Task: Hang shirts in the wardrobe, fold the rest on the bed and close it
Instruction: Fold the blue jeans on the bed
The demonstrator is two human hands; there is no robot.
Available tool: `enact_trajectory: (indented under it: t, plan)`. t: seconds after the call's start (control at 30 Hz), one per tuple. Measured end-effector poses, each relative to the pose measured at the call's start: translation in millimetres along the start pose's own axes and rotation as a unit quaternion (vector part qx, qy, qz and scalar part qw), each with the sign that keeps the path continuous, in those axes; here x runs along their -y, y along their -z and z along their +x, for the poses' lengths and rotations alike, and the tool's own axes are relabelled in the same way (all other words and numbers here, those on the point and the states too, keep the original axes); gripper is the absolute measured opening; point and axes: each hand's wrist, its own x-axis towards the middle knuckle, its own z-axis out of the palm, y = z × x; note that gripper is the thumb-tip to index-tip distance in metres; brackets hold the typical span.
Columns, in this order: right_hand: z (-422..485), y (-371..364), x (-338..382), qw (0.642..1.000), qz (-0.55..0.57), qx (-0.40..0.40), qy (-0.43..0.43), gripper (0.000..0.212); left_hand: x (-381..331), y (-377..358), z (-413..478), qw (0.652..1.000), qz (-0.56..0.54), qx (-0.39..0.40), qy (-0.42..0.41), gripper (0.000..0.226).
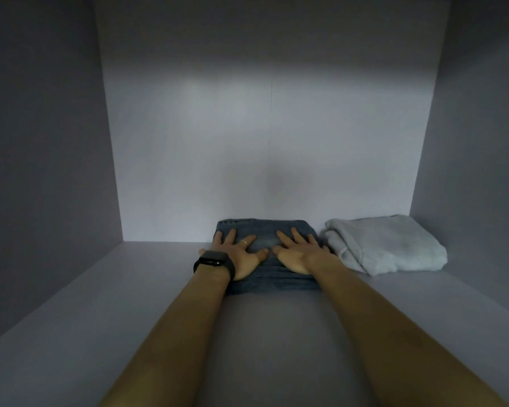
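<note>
Folded blue jeans (266,230) lie on the white wardrobe shelf (100,304), close to the back wall. My left hand (241,254) lies flat on the left half of the jeans, fingers spread, with a black watch on the wrist. My right hand (296,251) presses flat on the right half, fingers straight. Both forearms reach in from the bottom of the view.
A folded pale grey sweatshirt (385,245) sits on the shelf just right of the jeans, nearly touching them. The compartment's back wall (271,142) and side walls (41,171) enclose the space. Bare shelf stretches to the left of the jeans.
</note>
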Motion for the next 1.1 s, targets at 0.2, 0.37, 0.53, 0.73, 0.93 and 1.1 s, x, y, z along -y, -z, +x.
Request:
enact_trajectory:
  t: [0.2, 0.37, 0.53, 0.73, 0.93, 1.1]
  plan:
    - [-20.5, 0.8, 8.7, 0.997, 0.006, -0.080, 0.012, 0.059, -1.7, 1.2, -9.7, 0.999, -0.022, -0.029, -0.012, 0.076]
    - [-97.5, 1.5, 2.1, 0.991, 0.049, -0.123, 0.028, 0.041, -14.1, 14.8, -38.7, 0.989, 0.029, -0.126, -0.069, 0.050]
    - [-195.9, -1.4, -31.2, 0.984, 0.069, -0.161, 0.015, 0.041, -59.0, 23.1, -94.0, 0.971, 0.056, -0.128, -0.195, 0.045]
    - [-368.0, -24.5, -80.9, 0.956, 0.074, -0.275, -0.063, 0.051, -139.5, -6.3, -214.9, 0.911, 0.012, -0.153, -0.384, 0.040]
    - [-575.9, -103.8, -113.1, 0.906, 0.082, -0.381, -0.167, 0.045, -205.7, -88.8, -371.5, 0.820, -0.063, -0.162, -0.546, 0.038]
    - [-772.8, -198.4, -120.0, 0.857, 0.069, -0.383, -0.338, 0.041, -259.0, -199.2, -533.8, 0.750, -0.068, -0.043, -0.656, 0.039]
